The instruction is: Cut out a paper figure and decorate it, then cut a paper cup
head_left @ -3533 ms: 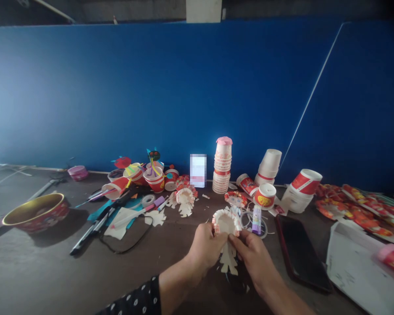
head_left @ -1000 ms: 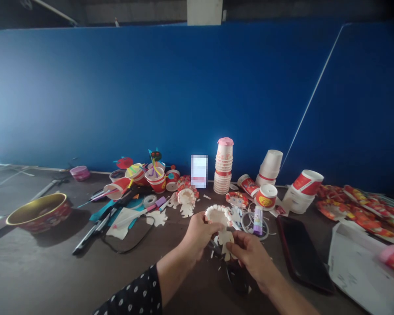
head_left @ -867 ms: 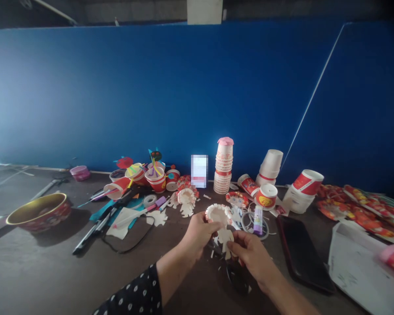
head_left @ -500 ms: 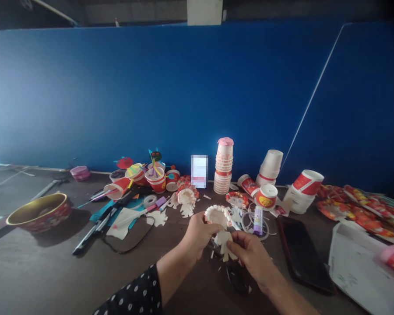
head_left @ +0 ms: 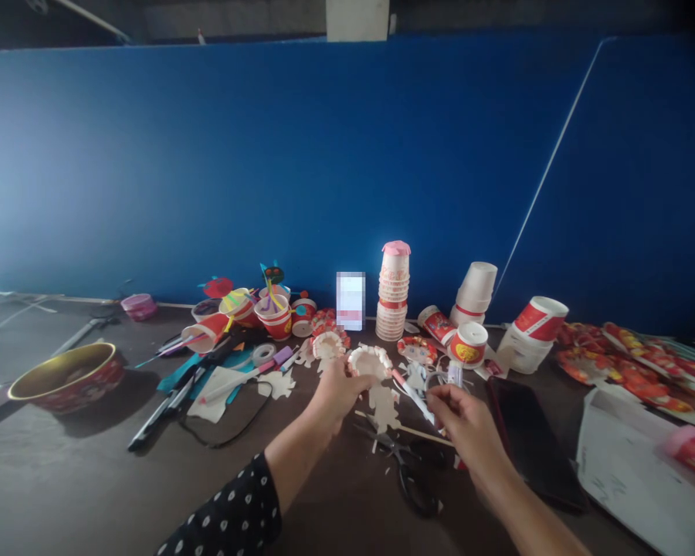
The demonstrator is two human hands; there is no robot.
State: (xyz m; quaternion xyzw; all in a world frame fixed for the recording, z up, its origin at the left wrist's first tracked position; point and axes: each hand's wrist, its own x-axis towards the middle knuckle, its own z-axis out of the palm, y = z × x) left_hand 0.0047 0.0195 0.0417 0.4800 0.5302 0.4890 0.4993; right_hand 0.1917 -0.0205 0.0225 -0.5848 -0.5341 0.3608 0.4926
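Note:
My left hand (head_left: 337, 392) holds the left edge of a paper-cup cutout (head_left: 376, 363), thumb across its white inside. The cutout has a rolled rim with red-and-white curls, and a cream figure-shaped flap (head_left: 384, 405) hangs toward me. My right hand (head_left: 460, 413) is to the right, its fingertips drawn together at the near end of a white pen-like stick with a pink end (head_left: 415, 395). Whether the fingers grip that stick is hidden. Black-handled scissors (head_left: 414, 479) lie on the table below the flap, with a thin pale strip across their blades.
Paper cups (head_left: 392, 305) stand stacked by the blue wall. More cups (head_left: 472, 345) and a black phone (head_left: 536, 444) are at right. At left are a gold-rimmed bowl (head_left: 69, 378), decorated cups (head_left: 275, 316) and a roll of tape (head_left: 264, 354). Paper scraps lie about.
My right hand has let go of the flap and moved right, toward the pen-like stick. My left hand has shifted slightly left with the cutout, and the scissors have come into fuller view.

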